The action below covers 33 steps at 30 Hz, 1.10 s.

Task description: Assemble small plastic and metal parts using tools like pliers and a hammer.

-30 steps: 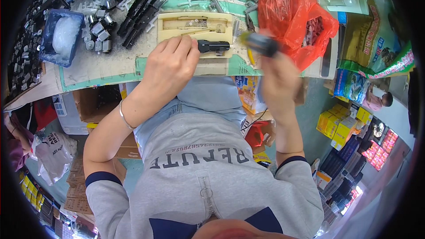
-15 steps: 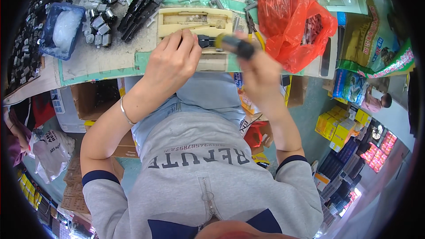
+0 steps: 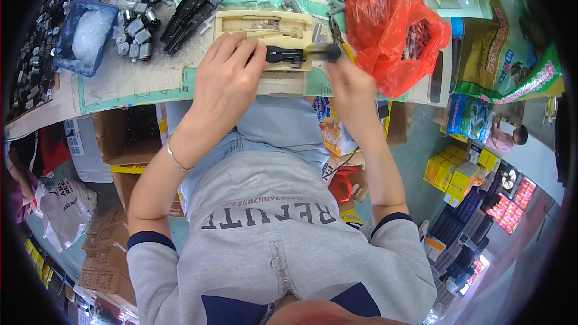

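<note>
A long black plastic part lies in the front slot of a cream-coloured fixture on the bench. My left hand pinches its left end and covers it with bent fingers. Blurred by motion, my right hand grips a short yellow-and-black tool. The tool sits at the right end of the black part; whether the two touch I cannot tell. Small bits lie in the fixture's rear recess. Behind my right hand are pliers with yellow handles.
A red plastic bag of small reddish parts stands at the right. To the left are a blue tray holding a clear bag, silver metal cylinders and long black strips. White plastic pieces litter the back. A person is far right.
My right hand has swung the tool slightly, from slanted to nearly level. My left hand has shifted a little left, and more of the black part shows.
</note>
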### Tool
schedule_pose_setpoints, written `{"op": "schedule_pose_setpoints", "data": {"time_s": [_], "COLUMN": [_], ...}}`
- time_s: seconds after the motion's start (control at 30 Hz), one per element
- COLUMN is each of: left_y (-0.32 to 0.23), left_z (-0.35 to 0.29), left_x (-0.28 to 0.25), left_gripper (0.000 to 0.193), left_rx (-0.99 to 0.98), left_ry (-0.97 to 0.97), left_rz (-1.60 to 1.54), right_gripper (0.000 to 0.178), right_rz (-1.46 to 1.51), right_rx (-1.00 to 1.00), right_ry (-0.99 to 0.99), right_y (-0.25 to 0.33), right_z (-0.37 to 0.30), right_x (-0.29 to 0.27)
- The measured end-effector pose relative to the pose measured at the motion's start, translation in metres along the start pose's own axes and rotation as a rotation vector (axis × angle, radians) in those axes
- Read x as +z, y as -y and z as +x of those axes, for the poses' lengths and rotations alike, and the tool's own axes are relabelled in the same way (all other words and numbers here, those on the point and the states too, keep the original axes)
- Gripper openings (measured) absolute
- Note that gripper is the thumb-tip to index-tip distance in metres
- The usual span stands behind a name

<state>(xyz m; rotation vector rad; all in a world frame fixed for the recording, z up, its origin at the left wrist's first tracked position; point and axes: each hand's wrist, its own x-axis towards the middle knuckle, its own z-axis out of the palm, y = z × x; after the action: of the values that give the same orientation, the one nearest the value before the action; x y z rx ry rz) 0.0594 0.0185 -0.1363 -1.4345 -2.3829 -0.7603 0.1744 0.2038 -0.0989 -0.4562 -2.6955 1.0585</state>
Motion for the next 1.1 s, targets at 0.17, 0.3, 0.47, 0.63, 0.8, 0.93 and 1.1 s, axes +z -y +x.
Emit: {"op": "schedule_pose_setpoints", "data": {"time_s": [0.17,0.3,0.47,0.63,0.8,0.93,1.1], "left_y": [-0.037,-0.047,-0.049,-0.05,-0.049,-0.048,-0.045], "left_z": [-0.022,-0.039,-0.045,-0.05,-0.056,-0.052,-0.05], "left_x": [-0.002,0.024,0.03,0.034,0.036,0.028,0.027], "left_gripper": [0.035,0.01,0.004,0.005,0.013,0.019,0.016], "left_rx": [-0.154,-0.177,-0.215,-0.221,-0.209,-0.241,-0.229], "left_ry": [0.039,0.021,0.028,0.01,0.062,0.064,0.015], "left_rz": [-0.136,0.043,0.078,0.092,0.068,0.017,-0.06], "right_gripper": [0.016,0.015,0.024,0.024,0.026,0.022,0.021], "right_rz": [0.05,0.035,-0.013,-0.171,-0.155,-0.047,-0.273], "right_rx": [0.061,-0.373,-0.277,-0.361,-0.444,-0.478,-0.467], "right_ry": [0.051,0.088,0.127,0.223,0.294,0.276,0.419], "right_y": [0.032,0.035,0.056,0.044,0.063,0.075,0.064], "right_z": [0.022,0.033,0.042,0.035,0.035,0.056,0.066], "right_x": [-0.014,0.024,0.015,0.032,0.047,0.05,0.066]}}
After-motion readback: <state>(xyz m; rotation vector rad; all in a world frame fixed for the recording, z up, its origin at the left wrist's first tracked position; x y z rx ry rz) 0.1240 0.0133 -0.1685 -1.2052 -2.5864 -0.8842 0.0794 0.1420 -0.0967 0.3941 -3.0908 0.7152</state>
